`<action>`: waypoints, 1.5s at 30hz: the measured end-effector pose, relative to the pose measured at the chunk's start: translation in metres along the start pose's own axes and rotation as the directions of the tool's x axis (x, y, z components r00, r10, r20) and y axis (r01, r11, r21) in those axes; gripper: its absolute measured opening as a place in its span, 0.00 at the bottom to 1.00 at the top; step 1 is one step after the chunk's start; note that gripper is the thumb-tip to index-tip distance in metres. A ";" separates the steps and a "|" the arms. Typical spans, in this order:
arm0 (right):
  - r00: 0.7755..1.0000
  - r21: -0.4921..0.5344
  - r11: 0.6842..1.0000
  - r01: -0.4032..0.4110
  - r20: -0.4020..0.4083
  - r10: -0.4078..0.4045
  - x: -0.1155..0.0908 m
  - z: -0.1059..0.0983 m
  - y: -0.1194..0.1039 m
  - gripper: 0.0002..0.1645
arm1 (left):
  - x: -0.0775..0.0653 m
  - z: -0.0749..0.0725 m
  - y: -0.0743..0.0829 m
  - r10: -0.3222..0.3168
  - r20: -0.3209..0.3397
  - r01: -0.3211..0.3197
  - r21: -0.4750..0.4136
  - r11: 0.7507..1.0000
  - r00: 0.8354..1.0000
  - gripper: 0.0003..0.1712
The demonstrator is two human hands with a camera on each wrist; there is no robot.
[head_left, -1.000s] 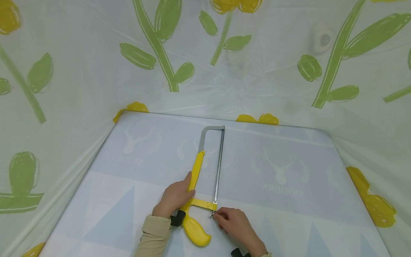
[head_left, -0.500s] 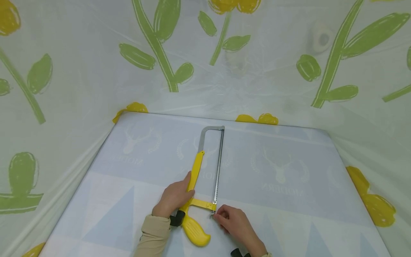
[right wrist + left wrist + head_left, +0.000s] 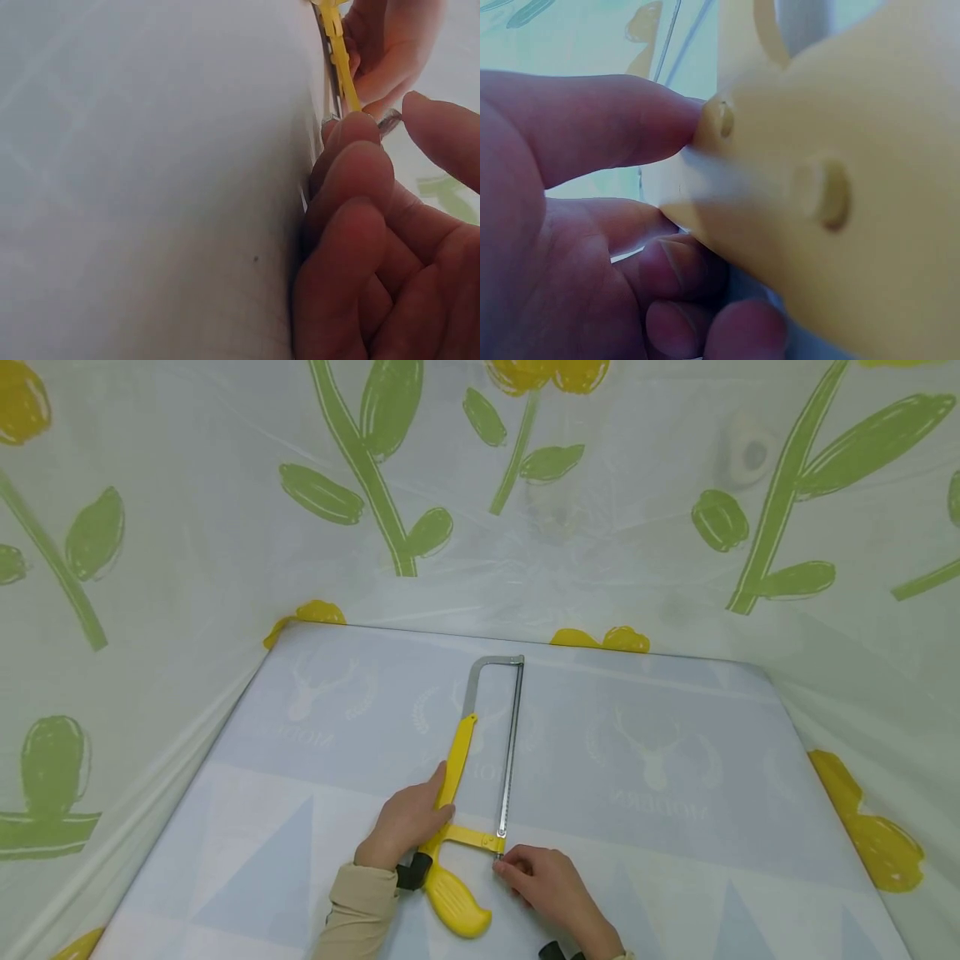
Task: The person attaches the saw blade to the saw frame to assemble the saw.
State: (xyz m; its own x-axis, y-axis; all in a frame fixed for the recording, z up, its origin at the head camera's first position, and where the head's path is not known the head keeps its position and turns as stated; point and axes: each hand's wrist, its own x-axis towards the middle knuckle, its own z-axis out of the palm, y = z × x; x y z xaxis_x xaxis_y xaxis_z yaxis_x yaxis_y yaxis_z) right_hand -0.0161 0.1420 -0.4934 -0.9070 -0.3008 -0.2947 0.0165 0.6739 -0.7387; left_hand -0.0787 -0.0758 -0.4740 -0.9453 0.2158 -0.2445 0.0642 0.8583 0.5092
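A hacksaw (image 3: 461, 750) with a yellow frame and grey front bow lies on the table, its handle (image 3: 456, 903) toward me. Its blade (image 3: 512, 747) runs along the right side. My left hand (image 3: 408, 820) grips the yellow frame just above the handle; in the left wrist view the thumb (image 3: 622, 124) lies on one side of it and the fingers on the other. At the near end of the blade, my right hand (image 3: 549, 883) pinches the small metal wing nut (image 3: 390, 121) between thumb and fingertips. Those fingers partly hide the nut.
A pale cloth with blue triangles and deer prints covers the table (image 3: 660, 827). Behind and at both sides hangs a white curtain (image 3: 600, 552) with green leaves and yellow flowers, meeting the table's edges.
The right fingers have shifted slightly around the wing nut, which shows less between them now. My left hand and the hacksaw have stayed in place.
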 end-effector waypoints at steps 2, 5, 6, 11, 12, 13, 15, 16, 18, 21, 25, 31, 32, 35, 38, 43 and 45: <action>1.000 -0.007 1.000 0.001 -0.003 -0.001 0.000 0.000 0.000 0.18 | 0.001 0.001 -0.001 0.002 -0.003 -0.002 0.003 1.000 1.000 0.38; 1.000 -0.015 1.000 -0.001 -0.005 0.001 0.001 0.000 -0.001 0.18 | 0.001 0.001 -0.002 0.002 0.000 -0.002 0.004 1.000 1.000 0.38; 1.000 -0.015 1.000 -0.002 -0.006 0.002 0.001 0.000 0.000 0.18 | 0.001 0.001 -0.002 0.003 0.000 -0.003 0.004 1.000 1.000 0.38; 1.000 -0.007 1.000 -0.001 -0.004 0.001 0.001 0.000 0.000 0.18 | 0.002 0.001 -0.001 0.007 0.000 -0.007 0.002 1.000 1.000 0.38; 1.000 -0.007 1.000 -0.001 -0.003 0.001 0.001 0.000 0.000 0.17 | 0.002 0.001 -0.001 0.007 -0.002 -0.007 0.003 1.000 1.000 0.38; 1.000 -0.007 1.000 -0.003 -0.003 0.003 0.001 0.000 0.000 0.17 | 0.002 0.001 -0.001 0.007 -0.003 -0.007 0.004 1.000 1.000 0.38; 1.000 -0.008 1.000 -0.006 -0.001 0.006 0.002 0.000 0.000 0.17 | 0.002 0.001 0.000 0.007 -0.007 -0.007 0.005 1.000 1.000 0.38; 1.000 -0.007 1.000 -0.007 -0.001 0.007 0.002 0.000 0.000 0.17 | 0.002 0.000 0.000 0.006 -0.008 -0.006 0.006 1.000 1.000 0.38; 1.000 -0.008 1.000 -0.009 -0.003 0.009 0.002 0.000 0.000 0.16 | 0.002 0.000 0.000 0.006 -0.009 -0.006 0.008 1.000 1.000 0.38; 1.000 0.001 1.000 -0.012 -0.012 0.012 0.002 0.000 0.001 0.15 | 0.001 -0.001 0.001 0.008 -0.007 -0.008 0.006 1.000 1.000 0.38; 0.999 0.034 0.999 -0.028 -0.033 0.029 0.002 0.001 0.003 0.13 | 0.001 -0.002 0.001 0.015 -0.004 -0.015 0.001 1.000 1.000 0.38; 0.998 0.075 0.997 -0.028 -0.048 0.032 0.001 0.000 0.003 0.10 | 0.001 -0.001 0.000 0.020 -0.005 -0.020 -0.006 1.000 1.000 0.38; 0.998 0.076 0.997 -0.028 -0.048 0.031 0.001 0.000 0.003 0.10 | 0.001 -0.001 0.000 0.021 -0.006 -0.021 -0.007 1.000 1.000 0.38; 0.998 0.076 0.997 -0.032 -0.048 0.035 0.001 0.000 0.002 0.09 | 0.001 -0.001 -0.001 0.024 -0.007 -0.024 -0.006 1.000 1.000 0.38; 0.998 0.067 0.997 -0.038 -0.044 0.041 0.001 0.000 0.002 0.11 | 0.001 -0.001 -0.001 0.022 -0.005 -0.022 -0.008 1.000 1.000 0.38; 0.998 0.076 0.996 -0.052 -0.029 0.055 0.001 0.001 0.001 0.13 | 0.000 -0.001 0.000 0.015 0.001 -0.015 -0.013 1.000 1.000 0.38; 0.998 0.083 0.995 -0.056 -0.026 0.058 0.000 0.001 0.001 0.15 | -0.001 0.000 0.000 0.013 0.003 -0.013 -0.013 1.000 1.000 0.38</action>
State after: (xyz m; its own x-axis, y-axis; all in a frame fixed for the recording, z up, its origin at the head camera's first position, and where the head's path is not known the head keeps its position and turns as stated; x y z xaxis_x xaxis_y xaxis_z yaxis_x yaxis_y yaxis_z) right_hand -0.0161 0.1420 -0.4950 -0.9152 -0.2434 -0.3211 0.1019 0.6312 -0.7689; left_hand -0.0784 -0.0765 -0.4738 -0.9435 0.2283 -0.2402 0.0723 0.8491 0.5233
